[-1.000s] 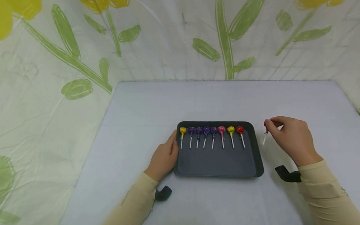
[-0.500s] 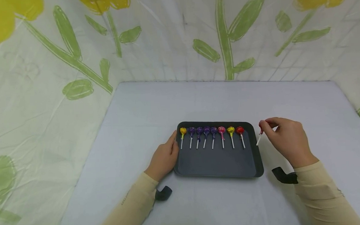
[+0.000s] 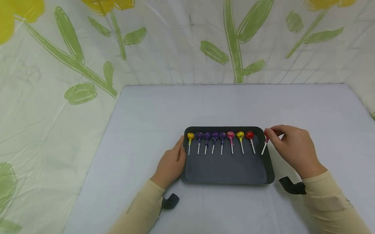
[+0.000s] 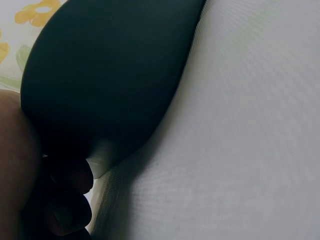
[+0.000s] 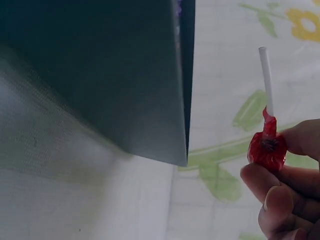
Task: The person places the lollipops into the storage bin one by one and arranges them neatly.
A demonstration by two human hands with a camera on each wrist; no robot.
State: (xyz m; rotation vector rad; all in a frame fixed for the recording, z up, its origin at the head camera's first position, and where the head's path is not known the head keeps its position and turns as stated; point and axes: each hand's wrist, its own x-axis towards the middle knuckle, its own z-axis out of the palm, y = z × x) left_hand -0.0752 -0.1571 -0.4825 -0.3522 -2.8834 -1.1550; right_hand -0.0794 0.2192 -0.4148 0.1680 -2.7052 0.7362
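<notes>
A dark grey tray [image 3: 222, 169] lies on the table with a row of wrapped lollipops along its far side: yellow ones, several purple, a pink [image 3: 230, 135] and a red [image 3: 249, 135]. My left hand [image 3: 170, 164] grips the tray's left edge; in the left wrist view its curled fingers [image 4: 72, 175] show beneath the dark tray wall. Between thumb and fingertips, my right hand [image 3: 295, 149] pinches the head of another red lollipop [image 5: 268, 150]. Its white stick points down and left over the tray's right rim, beside the red lollipop in the row.
The pale table [image 3: 149, 111] extends around the tray on every side. Behind and left of it hangs a white sheet [image 3: 178, 44] printed with yellow flowers and green leaves. A black curved piece [image 3: 292, 185] sticks out at each wrist.
My right hand has moved left with the red lollipop, from beside the tray to above its right rim. The left hand and the tray have stayed in place.
</notes>
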